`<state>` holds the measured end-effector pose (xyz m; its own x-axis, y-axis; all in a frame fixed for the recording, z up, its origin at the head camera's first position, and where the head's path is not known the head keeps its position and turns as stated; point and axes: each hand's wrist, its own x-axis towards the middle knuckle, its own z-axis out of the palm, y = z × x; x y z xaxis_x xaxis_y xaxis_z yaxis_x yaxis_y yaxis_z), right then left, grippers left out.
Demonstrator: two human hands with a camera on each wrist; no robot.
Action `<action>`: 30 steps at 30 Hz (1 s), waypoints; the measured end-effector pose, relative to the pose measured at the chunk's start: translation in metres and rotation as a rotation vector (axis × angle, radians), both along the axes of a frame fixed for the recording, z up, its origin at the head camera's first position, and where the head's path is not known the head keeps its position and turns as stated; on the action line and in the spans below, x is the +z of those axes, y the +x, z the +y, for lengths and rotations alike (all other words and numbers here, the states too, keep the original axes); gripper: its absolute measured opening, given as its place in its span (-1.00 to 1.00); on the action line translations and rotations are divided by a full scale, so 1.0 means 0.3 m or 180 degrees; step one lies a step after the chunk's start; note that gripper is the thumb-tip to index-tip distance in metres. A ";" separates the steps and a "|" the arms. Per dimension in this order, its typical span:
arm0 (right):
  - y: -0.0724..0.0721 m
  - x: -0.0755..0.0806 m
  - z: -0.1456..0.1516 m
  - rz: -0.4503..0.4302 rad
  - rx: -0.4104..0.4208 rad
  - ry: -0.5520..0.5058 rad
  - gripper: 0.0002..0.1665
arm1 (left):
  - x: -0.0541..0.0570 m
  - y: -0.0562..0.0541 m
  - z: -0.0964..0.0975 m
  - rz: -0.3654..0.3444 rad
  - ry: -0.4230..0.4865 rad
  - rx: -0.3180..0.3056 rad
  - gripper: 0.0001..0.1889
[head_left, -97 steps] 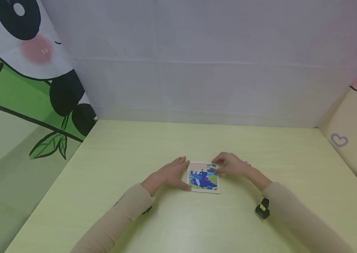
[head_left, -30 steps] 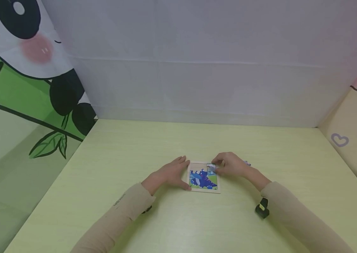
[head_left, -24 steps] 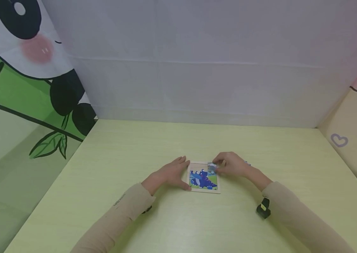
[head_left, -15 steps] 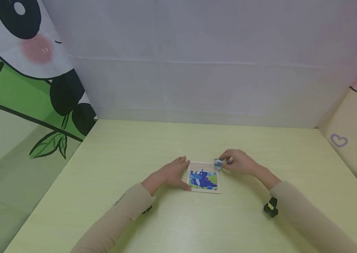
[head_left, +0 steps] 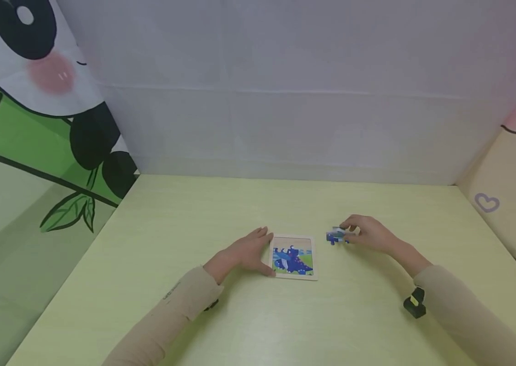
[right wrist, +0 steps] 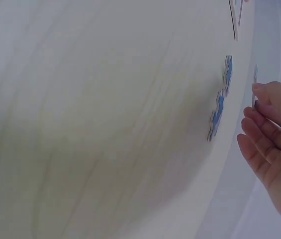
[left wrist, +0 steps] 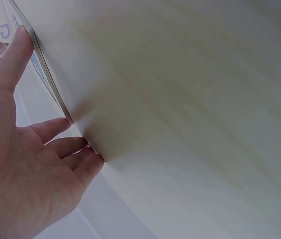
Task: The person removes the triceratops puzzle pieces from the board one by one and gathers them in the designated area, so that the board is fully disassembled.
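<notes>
A small square jigsaw puzzle tray (head_left: 293, 277) with a blue dinosaur picture lies on the table, bare wood showing along its top strip. My left hand (head_left: 247, 251) rests at its left side, thumb and forefinger touching the border near two corners, as the left wrist view also shows. To the right, my right hand (head_left: 369, 234) pinches a thin puzzle piece (right wrist: 255, 74) between thumb and fingers, raised off the table. Beneath it lie loose blue puzzle pieces (right wrist: 216, 114), partly covered by the hand and the held piece in the head view.
The pale yellow-green table (head_left: 221, 325) meets a plain light cloth backdrop (head_left: 294, 127) behind. A printed cartoon cloth (head_left: 33, 101) hangs on the left and a beige panel with a heart (head_left: 487, 203) stands on the right.
My right hand has lifted the puzzle piece from the tray's upper right corner and carried it right, over the loose pieces. My left hand has stayed at the tray.
</notes>
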<state>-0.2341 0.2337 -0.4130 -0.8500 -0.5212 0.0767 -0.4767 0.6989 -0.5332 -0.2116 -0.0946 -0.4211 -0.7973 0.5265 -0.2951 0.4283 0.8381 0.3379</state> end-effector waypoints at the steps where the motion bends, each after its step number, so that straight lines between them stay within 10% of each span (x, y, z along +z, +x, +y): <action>1: 0.001 -0.001 0.013 0.0017 -0.0020 0.0020 -0.70 | 0.000 0.000 0.000 0.0000 -0.0003 0.0000 0.05; 30: 0.038 -0.039 0.206 0.0211 -0.0147 0.0311 -0.71 | -0.004 -0.003 0.000 0.0038 -0.0024 -0.0040 0.06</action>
<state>-0.2227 0.2956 -0.4247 -0.8679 -0.4895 0.0843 -0.4748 0.7679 -0.4300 -0.2125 -0.0945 -0.4224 -0.7942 0.5343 -0.2896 0.4429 0.8351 0.3262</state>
